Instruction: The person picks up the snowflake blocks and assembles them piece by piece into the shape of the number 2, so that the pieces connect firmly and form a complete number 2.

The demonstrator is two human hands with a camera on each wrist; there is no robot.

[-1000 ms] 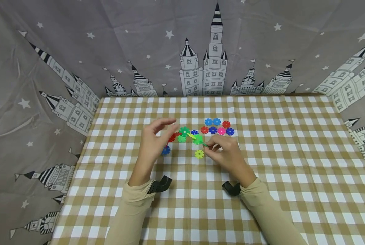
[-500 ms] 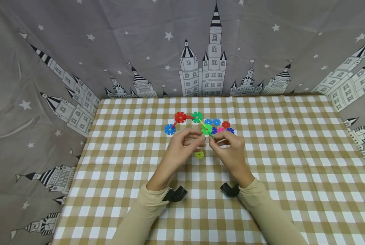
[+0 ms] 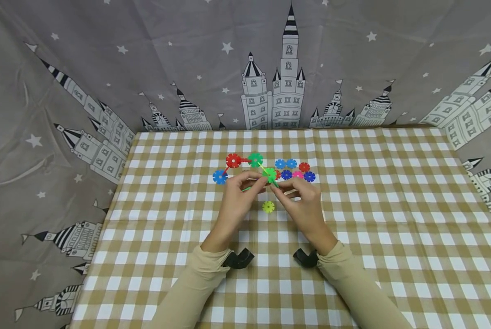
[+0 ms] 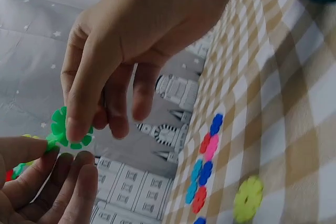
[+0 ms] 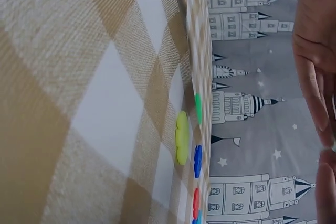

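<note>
Your left hand pinches a bright green disc between thumb and fingers, and your right hand grips the end green disc, seen edge-on from the head and joined to it. The linked chain is raised above the surface, left of its middle and nearer the far edge. From your left fingers it runs away through a yellow piece to a green disc, then by red pieces to a red disc and a blue disc on the left. Loose on the cloth, a yellow disc lies closer to the near edge than your fingertips; toward the far edge, beyond your right hand, lie two light blue discs, with a pink disc among red and dark blue ones.
</note>
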